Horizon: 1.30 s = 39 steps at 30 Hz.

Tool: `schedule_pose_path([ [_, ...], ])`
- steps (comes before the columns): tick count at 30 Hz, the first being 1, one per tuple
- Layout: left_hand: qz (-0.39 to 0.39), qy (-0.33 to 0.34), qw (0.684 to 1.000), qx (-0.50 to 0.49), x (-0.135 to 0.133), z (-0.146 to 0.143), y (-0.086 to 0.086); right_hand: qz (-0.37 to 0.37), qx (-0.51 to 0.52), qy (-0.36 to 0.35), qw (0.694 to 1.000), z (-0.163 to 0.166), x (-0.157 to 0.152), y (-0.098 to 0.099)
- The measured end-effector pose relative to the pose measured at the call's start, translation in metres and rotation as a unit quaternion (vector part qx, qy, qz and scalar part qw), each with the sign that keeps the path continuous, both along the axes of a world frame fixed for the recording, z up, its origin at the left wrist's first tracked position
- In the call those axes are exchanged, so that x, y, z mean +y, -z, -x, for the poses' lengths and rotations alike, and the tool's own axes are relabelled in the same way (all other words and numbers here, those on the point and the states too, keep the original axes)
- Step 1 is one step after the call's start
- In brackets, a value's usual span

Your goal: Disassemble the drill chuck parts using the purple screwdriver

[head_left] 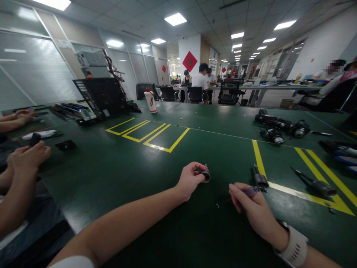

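Note:
My left hand [190,179] is closed around a small dark ring-shaped part [206,174], held just above the green table [134,167]. My right hand [251,206] grips a thin screwdriver with a purple handle [251,191]; its shaft points left toward a tiny screw [217,204] on the mat. A white watch [295,247] sits on my right wrist. A short black cylindrical part [260,179] stands just beyond my right hand, on the yellow line.
Black tool bodies and parts [279,128] lie at the far right, and a dark screwdriver [315,183] near the yellow tape. A black computer case [102,97] and a white bottle [151,100] stand at the back. Another person's hands [26,156] work at the left.

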<state>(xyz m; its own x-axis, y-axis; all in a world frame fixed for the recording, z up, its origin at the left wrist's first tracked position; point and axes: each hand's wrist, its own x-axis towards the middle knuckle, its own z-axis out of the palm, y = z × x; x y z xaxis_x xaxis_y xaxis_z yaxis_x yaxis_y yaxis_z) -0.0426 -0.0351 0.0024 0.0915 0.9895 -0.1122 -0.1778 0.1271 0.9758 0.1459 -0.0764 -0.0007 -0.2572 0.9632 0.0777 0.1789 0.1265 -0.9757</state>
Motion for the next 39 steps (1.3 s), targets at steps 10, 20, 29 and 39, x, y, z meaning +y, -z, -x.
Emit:
schedule_pose_path([
  [10, -0.013, 0.01, 1.0, -0.006, 0.003, 0.002, 0.008, -0.065, -0.033, -0.03, 0.997, 0.002, -0.003, -0.008],
  [20, -0.032, 0.002, 0.999, -0.013, 0.005, 0.0, 0.014, -0.292, -0.095, -0.165, 0.937, 0.005, -0.011, -0.018],
  [29, -0.012, 0.015, 1.0, -0.021, 0.003, 0.004, 0.005, 0.014, 0.038, -0.017, 0.999, 0.006, 0.003, -0.003],
  [39, -0.013, 0.022, 0.999, -0.033, 0.004, 0.006, 0.008, -0.085, -0.043, -0.021, 0.995, 0.003, -0.001, -0.01],
])
